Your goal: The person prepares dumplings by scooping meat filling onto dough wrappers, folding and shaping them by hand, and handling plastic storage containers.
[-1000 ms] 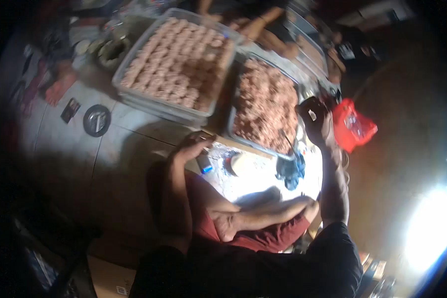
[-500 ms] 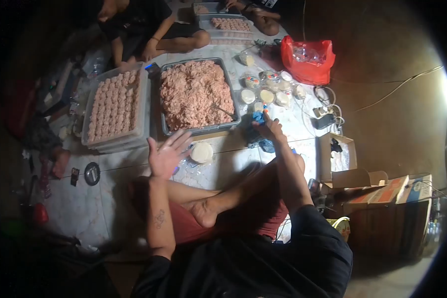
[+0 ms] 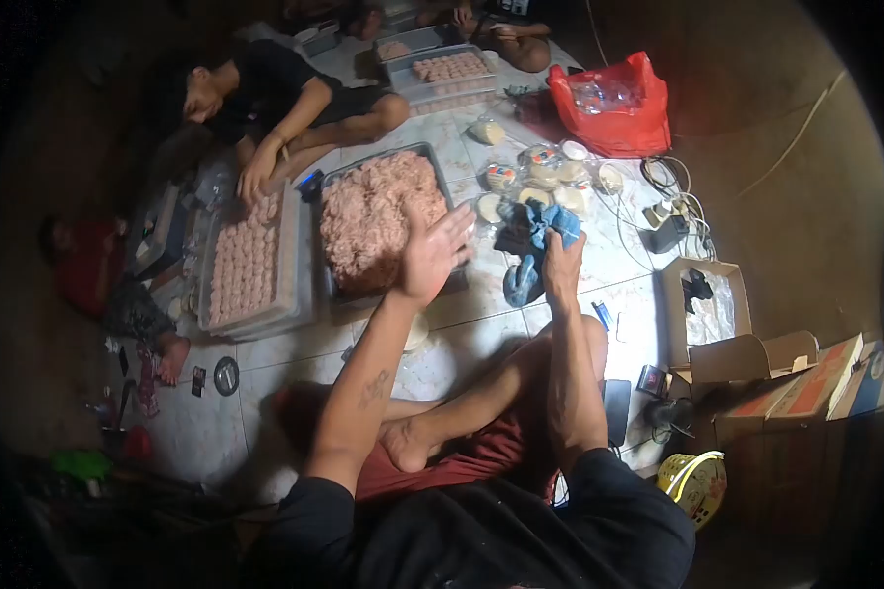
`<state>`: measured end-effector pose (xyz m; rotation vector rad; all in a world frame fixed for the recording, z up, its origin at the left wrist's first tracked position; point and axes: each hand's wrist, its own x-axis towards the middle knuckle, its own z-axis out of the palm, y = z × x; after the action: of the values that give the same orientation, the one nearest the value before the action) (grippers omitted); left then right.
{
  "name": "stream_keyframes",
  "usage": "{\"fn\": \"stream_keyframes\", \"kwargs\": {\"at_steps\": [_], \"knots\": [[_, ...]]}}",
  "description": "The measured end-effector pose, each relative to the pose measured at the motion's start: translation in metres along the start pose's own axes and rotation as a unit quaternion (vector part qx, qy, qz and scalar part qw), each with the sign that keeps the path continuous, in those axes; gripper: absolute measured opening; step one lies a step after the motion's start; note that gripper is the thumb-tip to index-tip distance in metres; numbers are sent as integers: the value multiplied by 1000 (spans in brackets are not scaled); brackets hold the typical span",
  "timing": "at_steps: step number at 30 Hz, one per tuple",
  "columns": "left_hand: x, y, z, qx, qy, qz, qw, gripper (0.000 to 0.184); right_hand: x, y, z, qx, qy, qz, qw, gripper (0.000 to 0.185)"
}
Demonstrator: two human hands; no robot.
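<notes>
My left hand (image 3: 432,253) is raised with its fingers stretched out, over the near right part of a grey tub (image 3: 440,157) heaped with pink minced filling (image 3: 368,211). Nothing is in its palm. My right hand (image 3: 563,263) grips a crumpled blue cloth (image 3: 552,224) at the right of the tub. A second blue piece (image 3: 523,283) lies on the tiles just below. Beyond the cloth are several round packs of pale wrappers (image 3: 501,177). Partly hidden behind my left forearm is a pale round stack (image 3: 417,334).
At the left, a clear container (image 3: 290,245) holds rows of pink pieces, with a co-worker's hand (image 3: 257,177) at it. A red bag (image 3: 648,108), cables (image 3: 695,211) and an open carton (image 3: 673,304) stand at the right. A yellow basket (image 3: 692,491) is lower right.
My right hand has lifted the blue cloth off the floor. My left hand has moved right and up, from beside the pale stack to over the tub. The view has shifted.
</notes>
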<state>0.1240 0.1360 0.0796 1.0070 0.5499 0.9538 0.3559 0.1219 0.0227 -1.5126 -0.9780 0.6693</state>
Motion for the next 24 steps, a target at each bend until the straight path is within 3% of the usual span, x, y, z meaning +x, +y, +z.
{"fn": "stream_keyframes", "kwargs": {"at_steps": [2,3,5,6,7,8,9,11,12,14,15,16,17,18,19,20,21,22,24], "knots": [[55,-20,19,227,45,39,972,106,-18,-15,7,170,13,5,985,46],[77,-36,24,361,68,79,927,101,-23,-18,18,253,-5,10,967,50],[84,-85,26,482,12,28,876,98,-28,-19,40,313,-11,47,948,46],[83,-107,34,389,20,21,921,99,-14,-6,37,316,-8,44,948,46],[80,-120,40,295,25,11,955,100,3,17,37,222,-20,11,975,43],[70,-124,45,335,2,4,942,100,13,38,36,124,-29,-13,992,40],[52,-123,52,371,-19,-10,928,101,15,51,34,125,-23,1,992,40],[38,-109,60,415,-38,-54,908,103,37,66,39,3,43,72,996,34],[34,-109,55,496,-63,-24,866,101,43,82,43,53,64,61,995,36],[29,-94,52,538,-63,18,841,95,42,76,52,166,125,65,976,38],[37,-92,57,513,42,34,857,97,29,51,52,251,134,74,956,38],[54,-78,58,468,-4,-33,883,99,24,52,58,267,64,43,961,38],[83,-64,49,521,-72,-233,818,100,22,55,60,284,-5,11,959,38],[98,-82,25,584,-92,-90,801,111,13,43,46,360,-62,41,930,39],[98,-53,34,499,-152,-1,853,97,5,29,29,433,-113,74,891,40],[135,-70,1,591,-324,60,736,80,3,40,14,428,-173,149,875,40],[169,-96,-35,598,-380,64,703,72,3,46,5,416,-229,219,852,40],[202,-122,-70,599,-435,69,669,65,-1,41,6,420,-217,206,857,38],[199,-98,-62,669,-344,102,651,61,2,54,-1,426,-237,179,855,42]]}}
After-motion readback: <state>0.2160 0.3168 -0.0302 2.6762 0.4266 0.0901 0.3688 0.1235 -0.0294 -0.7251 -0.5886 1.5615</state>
